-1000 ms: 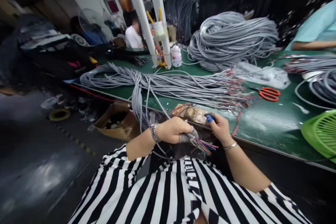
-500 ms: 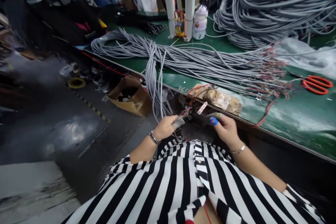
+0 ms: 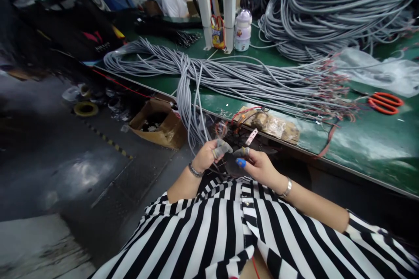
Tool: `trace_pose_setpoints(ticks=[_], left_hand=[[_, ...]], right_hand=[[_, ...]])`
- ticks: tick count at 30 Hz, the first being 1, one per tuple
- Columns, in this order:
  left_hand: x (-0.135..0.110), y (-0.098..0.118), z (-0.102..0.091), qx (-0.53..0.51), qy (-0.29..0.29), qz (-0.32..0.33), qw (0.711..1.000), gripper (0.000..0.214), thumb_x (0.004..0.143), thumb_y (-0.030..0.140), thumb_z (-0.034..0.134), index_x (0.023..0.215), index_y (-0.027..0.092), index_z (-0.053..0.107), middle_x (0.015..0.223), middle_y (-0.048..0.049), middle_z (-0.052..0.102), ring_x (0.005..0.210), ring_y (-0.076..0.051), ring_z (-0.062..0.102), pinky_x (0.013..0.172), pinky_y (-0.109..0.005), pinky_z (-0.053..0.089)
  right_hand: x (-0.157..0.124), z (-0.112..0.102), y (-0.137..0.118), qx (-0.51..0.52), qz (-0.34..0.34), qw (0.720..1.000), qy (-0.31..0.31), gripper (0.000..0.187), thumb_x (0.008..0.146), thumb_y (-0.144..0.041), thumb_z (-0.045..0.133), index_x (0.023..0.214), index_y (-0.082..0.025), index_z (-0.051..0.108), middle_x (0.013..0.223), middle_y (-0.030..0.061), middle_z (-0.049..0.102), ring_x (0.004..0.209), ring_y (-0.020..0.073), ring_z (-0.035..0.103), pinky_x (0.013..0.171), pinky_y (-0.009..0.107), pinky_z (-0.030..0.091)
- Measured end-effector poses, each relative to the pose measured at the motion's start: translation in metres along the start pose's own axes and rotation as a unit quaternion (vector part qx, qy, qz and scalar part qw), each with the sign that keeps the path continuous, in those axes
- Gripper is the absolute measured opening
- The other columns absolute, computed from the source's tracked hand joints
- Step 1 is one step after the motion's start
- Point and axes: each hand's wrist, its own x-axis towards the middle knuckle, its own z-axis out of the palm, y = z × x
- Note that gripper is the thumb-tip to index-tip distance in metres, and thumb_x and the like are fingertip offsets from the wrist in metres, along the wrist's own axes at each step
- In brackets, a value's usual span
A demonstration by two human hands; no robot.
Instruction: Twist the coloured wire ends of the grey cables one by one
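My left hand is closed in a pinch just below the green table's edge, with grey finger cots on thumb and forefinger. It grips the end of a grey cable that hangs from the bundle of grey cables draped over the table. My right hand, with a grey cot and a blue one on its fingers, is pinched right beside the left, fingertips nearly touching. What it holds is too small to name. A taped brown fixture with red wires sits on the table edge just above both hands.
Orange scissors lie at the right, near a clear plastic bag. A big coil of grey cable fills the back right. A white post, a small white jar and an open cardboard box on the floor are around. A person in white sits far back.
The view tilted down and moved closer. My left hand dropped the bunch of coloured wires it held; both hands have come together fingertip to fingertip under the fixture.
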Motion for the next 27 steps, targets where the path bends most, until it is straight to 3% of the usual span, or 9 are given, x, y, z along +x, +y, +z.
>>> trace_pose_setpoints(ticks=[4,8,13,17,23,25,27], left_hand=[[0.001,0.009,-0.015,-0.207,0.036,0.024,0.977,0.039,0.073,0.049,0.074,0.076,0.011,0.066,0.039,0.0085,0.036,0.033,-0.002,0.024,0.040,-0.018,0.022],[-0.003,0.014,-0.022,-0.261,0.031,0.037,0.964,0.035,0.073,0.043,0.075,0.076,0.010,0.066,0.039,0.0088,0.034,0.032,-0.002,0.024,0.038,-0.016,0.022],[-0.009,0.009,-0.020,-0.245,0.043,0.040,0.968,0.040,0.072,0.048,0.076,0.074,0.011,0.061,0.038,0.0082,0.038,0.032,-0.002,0.027,0.038,-0.017,0.023],[-0.012,0.004,-0.016,-0.194,0.056,0.012,0.979,0.047,0.066,0.054,0.078,0.071,0.014,0.055,0.039,0.0077,0.042,0.034,-0.003,0.032,0.038,-0.017,0.022],[-0.013,0.001,-0.011,-0.084,0.009,-0.013,0.996,0.048,0.070,0.059,0.072,0.073,0.012,0.060,0.042,0.0064,0.042,0.035,-0.003,0.030,0.035,-0.018,0.019],[-0.012,0.000,-0.008,-0.057,0.003,-0.017,0.998,0.046,0.073,0.057,0.070,0.076,0.012,0.062,0.045,0.0060,0.044,0.036,-0.003,0.032,0.036,-0.018,0.022],[-0.012,-0.001,-0.005,-0.046,0.032,0.007,0.998,0.043,0.074,0.053,0.071,0.089,0.013,0.065,0.054,0.0039,0.053,0.042,-0.004,0.040,0.039,-0.017,0.030]], right_hand=[[0.014,-0.001,-0.014,-0.033,-0.052,0.998,-0.027,0.017,0.089,-0.030,0.057,0.097,-0.019,0.068,0.081,0.0033,0.070,0.072,0.0167,0.066,0.067,0.027,0.053],[0.034,0.005,-0.023,-0.030,-0.086,0.996,-0.013,0.017,0.090,-0.029,0.057,0.100,-0.021,0.069,0.083,0.0030,0.070,0.076,0.0174,0.066,0.070,0.029,0.053],[0.051,0.022,-0.025,-0.004,-0.086,0.996,0.030,0.018,0.087,-0.032,0.061,0.099,-0.020,0.068,0.086,0.0051,0.070,0.079,0.0194,0.065,0.074,0.033,0.055],[0.060,0.035,-0.024,0.103,-0.047,0.992,0.062,0.029,0.081,-0.033,0.070,0.106,-0.023,0.063,0.098,0.0065,0.071,0.087,0.0204,0.067,0.082,0.037,0.056],[0.070,0.043,-0.028,0.278,0.033,0.955,0.095,0.037,0.068,-0.031,0.080,0.097,-0.022,0.058,0.090,0.0027,0.070,0.080,0.0163,0.068,0.077,0.032,0.058],[0.070,0.043,-0.029,0.298,0.040,0.948,0.108,0.036,0.066,-0.031,0.080,0.094,-0.022,0.058,0.086,0.0013,0.069,0.077,0.0147,0.067,0.073,0.029,0.057],[0.068,0.043,-0.028,0.285,0.041,0.950,0.118,0.035,0.066,-0.030,0.079,0.092,-0.022,0.058,0.083,0.0007,0.068,0.071,0.0132,0.065,0.066,0.026,0.056]])
